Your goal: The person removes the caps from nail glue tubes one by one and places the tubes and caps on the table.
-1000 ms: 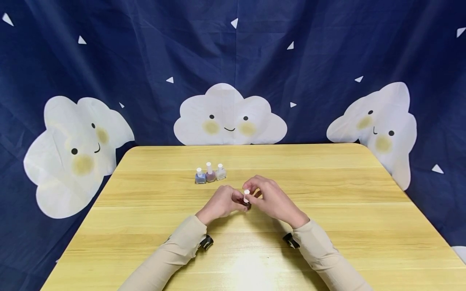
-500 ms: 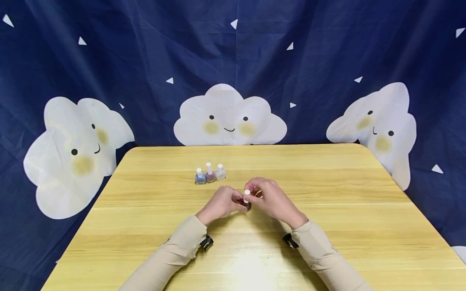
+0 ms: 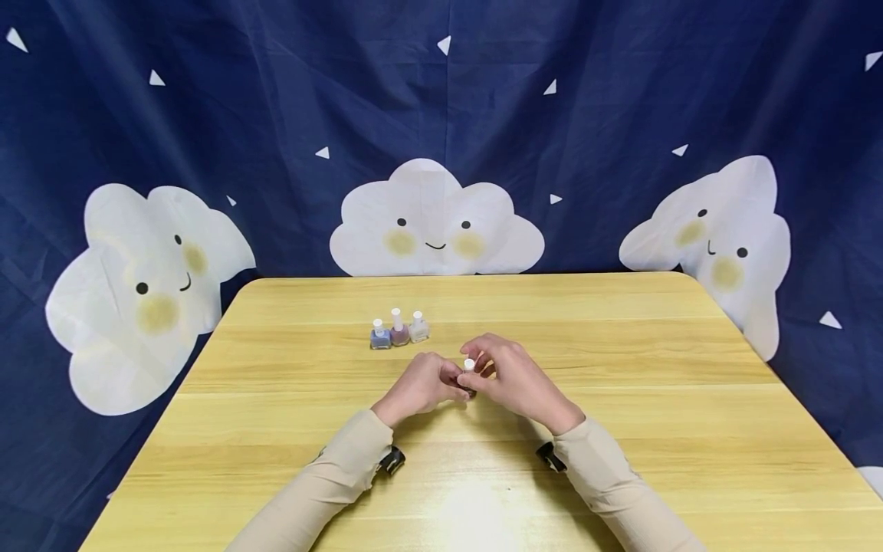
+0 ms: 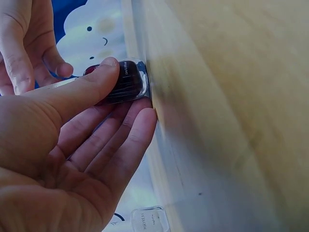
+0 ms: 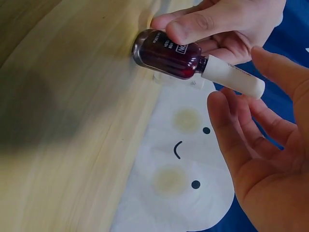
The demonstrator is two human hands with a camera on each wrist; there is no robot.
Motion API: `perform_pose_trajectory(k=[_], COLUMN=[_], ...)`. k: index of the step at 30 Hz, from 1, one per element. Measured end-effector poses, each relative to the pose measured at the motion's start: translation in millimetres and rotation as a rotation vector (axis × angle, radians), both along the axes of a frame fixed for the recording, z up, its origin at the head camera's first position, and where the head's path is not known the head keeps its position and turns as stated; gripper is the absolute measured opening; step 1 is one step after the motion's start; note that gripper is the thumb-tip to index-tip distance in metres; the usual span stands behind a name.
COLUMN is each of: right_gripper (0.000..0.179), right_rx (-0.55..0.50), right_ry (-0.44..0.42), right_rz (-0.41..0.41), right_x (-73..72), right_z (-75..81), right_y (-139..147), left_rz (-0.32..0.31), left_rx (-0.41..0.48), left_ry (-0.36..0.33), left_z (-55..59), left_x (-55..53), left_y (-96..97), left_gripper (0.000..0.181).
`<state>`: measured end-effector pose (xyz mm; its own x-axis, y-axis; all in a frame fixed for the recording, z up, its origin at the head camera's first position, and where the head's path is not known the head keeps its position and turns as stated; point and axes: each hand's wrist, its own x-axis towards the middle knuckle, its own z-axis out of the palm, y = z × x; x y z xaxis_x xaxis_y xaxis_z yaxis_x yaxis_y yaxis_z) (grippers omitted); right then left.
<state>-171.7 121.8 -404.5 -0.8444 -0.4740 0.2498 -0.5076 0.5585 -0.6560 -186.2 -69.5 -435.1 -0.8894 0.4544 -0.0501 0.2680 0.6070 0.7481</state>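
My left hand (image 3: 419,387) pinches a dark red nail polish bottle (image 5: 166,55) between thumb and fingers, its base right at the tabletop. The bottle has a tall white cap (image 5: 234,77), with a bit of dark neck showing beneath it. Around that cap my right hand (image 3: 510,374) is loosely curved. In the right wrist view its thumb (image 5: 275,65) stands off the cap on one side, and the fingertips are close by on the other. From the left wrist camera, the left thumb (image 4: 91,87) covers part of the dark glass.
Three more nail polish bottles stand in a close group farther back: a blue one (image 3: 380,339), a mauve one (image 3: 399,335) and a clear one (image 3: 418,330). The wooden table (image 3: 621,429) ends at a dark blue cloth (image 3: 586,115) printed with clouds.
The right thumb and fingers have shifted slightly about the white cap, the thumb lower on it in the head view. My left hand and the bottle stay in place.
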Motion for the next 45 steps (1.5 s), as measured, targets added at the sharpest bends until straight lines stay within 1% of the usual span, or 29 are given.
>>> perform_pose_trajectory(k=[2,7,9,14,18,22,28,35,42,45], right_gripper=[0.021,0.008,0.009,0.015,0.016,0.015,0.012,0.007,0.012,0.013], right_rx=[0.005,0.022,0.026,0.051,0.071,0.083,0.108,0.136,0.162,0.181], right_ry=[0.009,0.044,0.065,0.106,0.106,0.109,0.086,0.035,0.002,-0.008], right_rz=[-0.013,-0.033,-0.026,-0.009,-0.014,-0.01,-0.007,-0.016,-0.034,-0.027], right_x=[0.1,0.7,1.1,2.8,5.1,7.3,8.9,10.5,12.1,12.1], right_z=[-0.6,-1.4,-0.8,4.2,9.7,13.7,17.4,22.0,28.5,30.9], right_y=[-0.3,-0.2,-0.2,0.2,1.4,2.7,5.1,7.3,13.6,16.9], left_rz=[-0.001,-0.004,-0.007,-0.017,-0.024,-0.023,-0.008,-0.004,-0.003,-0.002], left_rx=[-0.001,-0.008,-0.009,-0.015,-0.01,0.002,0.01,0.014,0.025,0.029], left_ry=[0.003,-0.022,-0.025,0.002,0.011,0.001,-0.02,-0.029,-0.035,-0.04], left_z=[-0.7,-1.6,-1.4,-1.2,-1.8,-2.5,-1.5,-0.9,-1.6,-1.7], left_x=[-0.4,-1.1,-1.1,-1.3,-2.0,-2.5,-1.8,-0.6,-1.0,-1.2], left_y=[0.2,0.6,0.6,0.2,-0.3,-0.7,-0.1,0.2,0.2,0.0], left_gripper=[0.01,0.013,0.013,0.01,0.009,0.01,0.015,0.018,0.016,0.016])
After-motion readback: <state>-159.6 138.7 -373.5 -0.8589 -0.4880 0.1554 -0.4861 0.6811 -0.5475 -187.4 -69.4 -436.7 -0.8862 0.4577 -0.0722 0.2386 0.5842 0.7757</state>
